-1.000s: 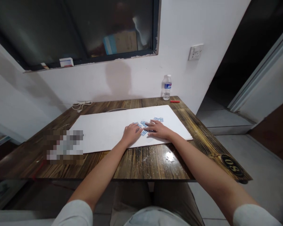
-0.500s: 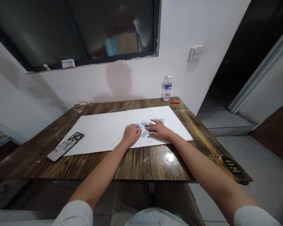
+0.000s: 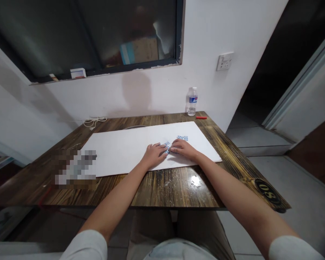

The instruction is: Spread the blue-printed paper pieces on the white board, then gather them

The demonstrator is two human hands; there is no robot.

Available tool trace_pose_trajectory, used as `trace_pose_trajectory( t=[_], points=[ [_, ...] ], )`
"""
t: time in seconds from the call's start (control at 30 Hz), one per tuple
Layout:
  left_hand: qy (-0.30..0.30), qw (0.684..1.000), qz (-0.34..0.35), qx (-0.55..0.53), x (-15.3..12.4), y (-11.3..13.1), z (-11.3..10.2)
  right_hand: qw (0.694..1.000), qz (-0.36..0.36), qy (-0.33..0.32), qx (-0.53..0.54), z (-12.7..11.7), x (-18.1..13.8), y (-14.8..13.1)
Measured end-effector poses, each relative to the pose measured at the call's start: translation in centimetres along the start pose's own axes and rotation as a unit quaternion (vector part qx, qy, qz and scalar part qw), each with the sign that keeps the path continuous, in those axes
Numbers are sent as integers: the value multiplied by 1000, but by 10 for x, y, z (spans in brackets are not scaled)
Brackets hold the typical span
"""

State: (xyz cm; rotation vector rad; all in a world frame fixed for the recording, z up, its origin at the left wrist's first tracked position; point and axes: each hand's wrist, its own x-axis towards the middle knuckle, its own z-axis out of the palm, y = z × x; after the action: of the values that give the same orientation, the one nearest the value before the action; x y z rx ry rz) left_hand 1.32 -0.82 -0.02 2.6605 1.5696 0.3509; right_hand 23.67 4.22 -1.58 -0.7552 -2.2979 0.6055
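Observation:
Small flat pieces with blue-and-white markings point(image 3: 167, 144) lie on a white board point(image 3: 116, 150); their exact kind is too small to tell. My left hand point(image 3: 154, 155) rests palm down at the left of this cluster, fingers stretched toward it and touching its edge. From the right, my right hand point(image 3: 184, 148) lies over part of the same cluster, its fingers bent and close together, partly hiding pieces beneath. Just beyond the right hand, more of the blue-marked pieces point(image 3: 182, 138) lie side by side. Neither hand lifts anything.
The board lies on a dark wooden table point(image 3: 162, 187). A water bottle point(image 3: 192, 102) and a red stick-like object point(image 3: 201, 117) are at the back right. A white cable point(image 3: 94, 122) lies at the back left. A pixelated patch covers the table's left side.
My left hand has shifted slightly right, its fingers reaching further out. My right hand's spread fingers have drawn together and bent. The pieces between the hands are closer together.

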Motion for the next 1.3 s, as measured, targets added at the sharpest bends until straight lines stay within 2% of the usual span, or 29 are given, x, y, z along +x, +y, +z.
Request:
trace_pose_trajectory(
  t=[0.1, 0.3, 0.5, 0.63, 0.8, 1.07, 1.13, 1.23, 1.3],
  points=[
    [26, 1000, 3, 6, 1, -1, 0, 999, 12, 18, -47, 3, 0, 2],
    [50, 998, -13, 23, 0, 2, -1, 982, 66, -27, -172, 11, -2, 7],
    [43, 993, -97, 56, -1, -1, 6, 957, 158, 8, -242, 8, -3, 3],
    [25, 989, -130, 64, 0, -2, 7, 964, 123, -6, -236, 7, -4, 3],
    [20, 994, -87, 59, -1, -1, 4, 976, 22, -60, -207, 7, -5, 4],
    [-43, 994, -97, 27, -1, -1, 2, 975, 53, -21, -215, 6, -4, 6],
    [-15, 994, -110, 22, -1, 0, 0, 976, 56, -2, -209, 5, -4, 6],
    [74, 988, -134, 23, -1, -1, -4, 978, 59, 32, -198, 2, -3, 5],
    [92, 986, -140, 24, -2, -3, -6, 979, 63, 49, -189, 0, -3, 3]
  ],
)
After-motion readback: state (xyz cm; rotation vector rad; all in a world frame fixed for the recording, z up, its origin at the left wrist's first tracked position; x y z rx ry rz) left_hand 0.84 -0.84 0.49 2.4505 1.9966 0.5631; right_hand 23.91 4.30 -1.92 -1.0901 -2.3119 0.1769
